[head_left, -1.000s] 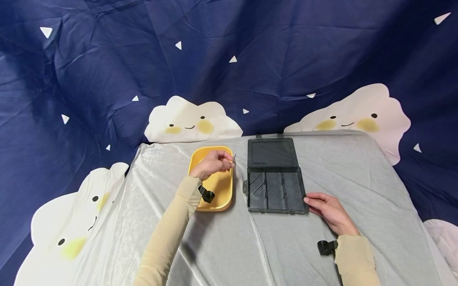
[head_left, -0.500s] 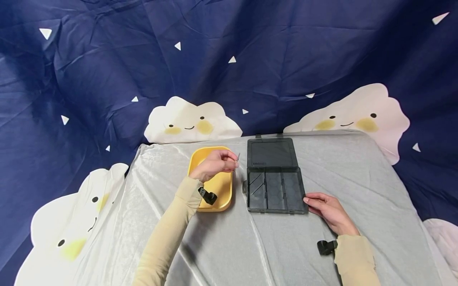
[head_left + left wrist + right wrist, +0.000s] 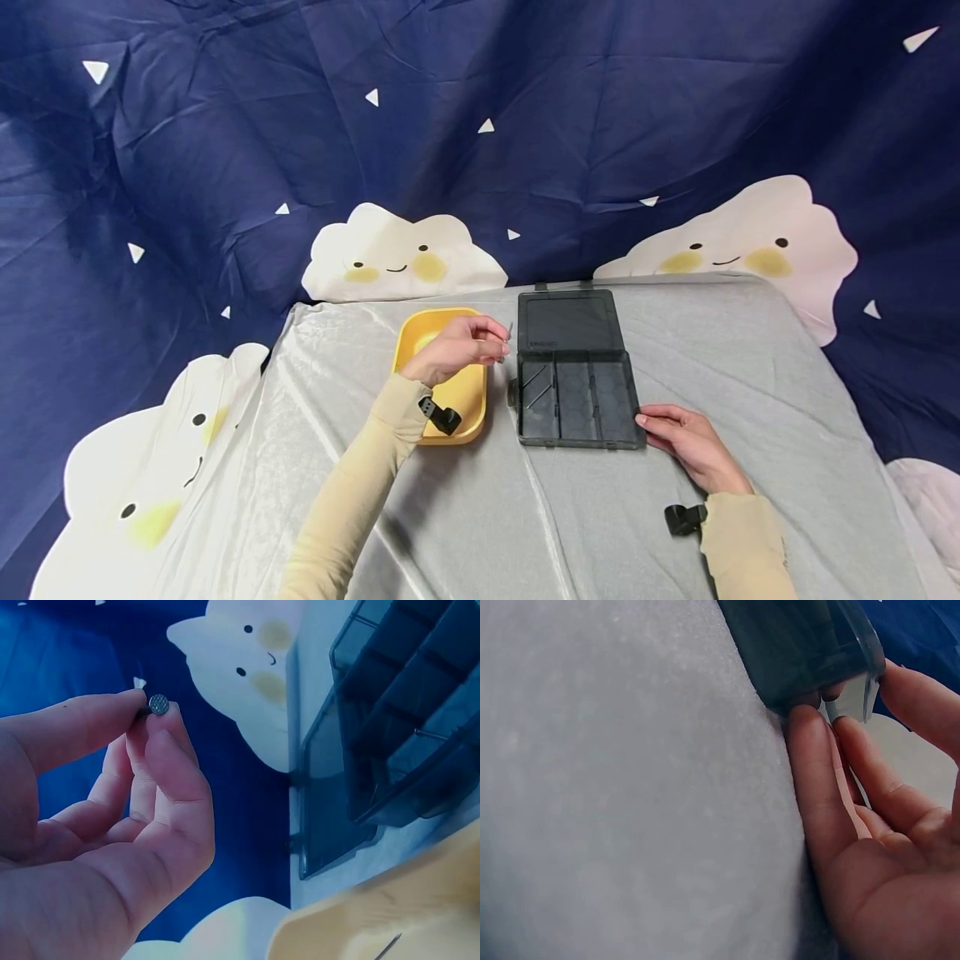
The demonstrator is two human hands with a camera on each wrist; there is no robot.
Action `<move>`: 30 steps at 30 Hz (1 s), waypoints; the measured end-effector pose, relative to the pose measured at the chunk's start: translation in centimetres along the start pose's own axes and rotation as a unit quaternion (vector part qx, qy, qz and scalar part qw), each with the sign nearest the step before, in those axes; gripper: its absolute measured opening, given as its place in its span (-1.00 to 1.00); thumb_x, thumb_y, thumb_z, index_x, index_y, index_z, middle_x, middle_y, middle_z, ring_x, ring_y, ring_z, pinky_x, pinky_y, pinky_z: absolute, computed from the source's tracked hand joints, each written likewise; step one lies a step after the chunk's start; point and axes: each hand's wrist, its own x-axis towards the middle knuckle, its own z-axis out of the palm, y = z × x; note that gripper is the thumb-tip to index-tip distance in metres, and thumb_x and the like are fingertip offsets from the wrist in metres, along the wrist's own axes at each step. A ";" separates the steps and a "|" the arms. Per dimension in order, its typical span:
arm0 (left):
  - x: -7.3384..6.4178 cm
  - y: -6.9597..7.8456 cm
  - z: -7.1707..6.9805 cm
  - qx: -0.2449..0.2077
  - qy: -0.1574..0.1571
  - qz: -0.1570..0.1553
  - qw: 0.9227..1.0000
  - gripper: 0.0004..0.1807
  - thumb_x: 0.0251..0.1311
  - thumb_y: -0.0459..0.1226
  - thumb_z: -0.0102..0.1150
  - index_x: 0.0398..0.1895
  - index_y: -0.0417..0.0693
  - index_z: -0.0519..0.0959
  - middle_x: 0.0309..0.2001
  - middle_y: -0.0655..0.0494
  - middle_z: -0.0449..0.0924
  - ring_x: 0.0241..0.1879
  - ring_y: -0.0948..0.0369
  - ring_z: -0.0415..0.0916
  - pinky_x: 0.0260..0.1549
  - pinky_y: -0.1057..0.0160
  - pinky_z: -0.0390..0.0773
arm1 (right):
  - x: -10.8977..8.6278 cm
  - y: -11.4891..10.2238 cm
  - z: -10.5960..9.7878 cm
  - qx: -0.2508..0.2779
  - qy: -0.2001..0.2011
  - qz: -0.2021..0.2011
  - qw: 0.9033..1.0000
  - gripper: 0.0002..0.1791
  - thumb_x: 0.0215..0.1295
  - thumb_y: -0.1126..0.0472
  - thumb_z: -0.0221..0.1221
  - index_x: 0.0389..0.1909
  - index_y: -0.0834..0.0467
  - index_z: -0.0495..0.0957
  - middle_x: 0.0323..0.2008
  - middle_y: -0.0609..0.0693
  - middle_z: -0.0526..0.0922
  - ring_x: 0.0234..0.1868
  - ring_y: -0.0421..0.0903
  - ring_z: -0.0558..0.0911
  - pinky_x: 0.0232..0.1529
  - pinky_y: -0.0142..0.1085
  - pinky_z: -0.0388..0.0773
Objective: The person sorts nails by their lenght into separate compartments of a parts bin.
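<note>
My left hand [image 3: 461, 346] pinches a nail [image 3: 510, 332] between thumb and fingertips, just past the right rim of a yellow bin [image 3: 467, 437]. The nail's round, crosshatched head [image 3: 158, 704] faces the camera in the left wrist view. Another nail [image 3: 388, 946] lies in the bin. To the right stands a dark see-through compartment box [image 3: 581, 443] with its lid [image 3: 572, 320] laid back. Two nails [image 3: 539, 395] lie slantwise in its left compartment. My right hand [image 3: 693, 446] holds the box's right side near the front corner by thumb and fingertips.
A grey velvety cloth [image 3: 480, 517] covers the table. Behind it hangs a dark blue backdrop [image 3: 420, 150] with white clouds and triangles. The box's latch [image 3: 513, 392] sticks out on its left side, towards the bin.
My left hand has moved right with the nail, from over the bin to past its right rim, nearer the box. The right hand and the box have stayed still.
</note>
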 end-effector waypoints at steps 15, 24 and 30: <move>0.1 -1.0 1.3 0.058 -0.013 0.018 0.998 -0.80 0.13 -0.51 0.15 -0.15 -0.37 0.54 -0.41 0.02 0.65 -0.44 0.29 0.54 -0.45 0.43 0.50 | 0.1 0.1 -0.1 0.003 0.001 0.005 1.000 -0.48 0.24 0.16 0.28 0.12 0.37 0.46 -0.29 -0.36 0.63 -0.19 -0.44 0.62 -0.11 -0.47 0.61; 0.4 -2.0 2.4 0.086 -0.016 0.020 0.996 -0.81 0.09 -0.51 0.20 -0.19 -0.34 0.59 -0.34 -0.14 0.67 -0.45 0.33 0.57 -0.23 0.26 0.64 | 0.1 0.1 -0.1 0.005 0.002 0.003 1.000 -0.47 0.23 0.16 0.29 0.13 0.37 0.46 -0.27 -0.34 0.63 -0.19 -0.44 0.62 -0.11 -0.47 0.61; 0.4 -2.4 2.9 0.107 -0.011 0.024 0.994 -0.79 0.06 -0.51 0.18 -0.19 -0.33 0.60 -0.32 -0.15 0.68 -0.45 0.36 0.56 -0.32 0.37 0.57 | 0.1 0.2 -0.1 0.004 0.004 0.007 1.000 -0.46 0.23 0.15 0.29 0.14 0.37 0.45 -0.27 -0.35 0.63 -0.19 -0.44 0.63 -0.11 -0.48 0.61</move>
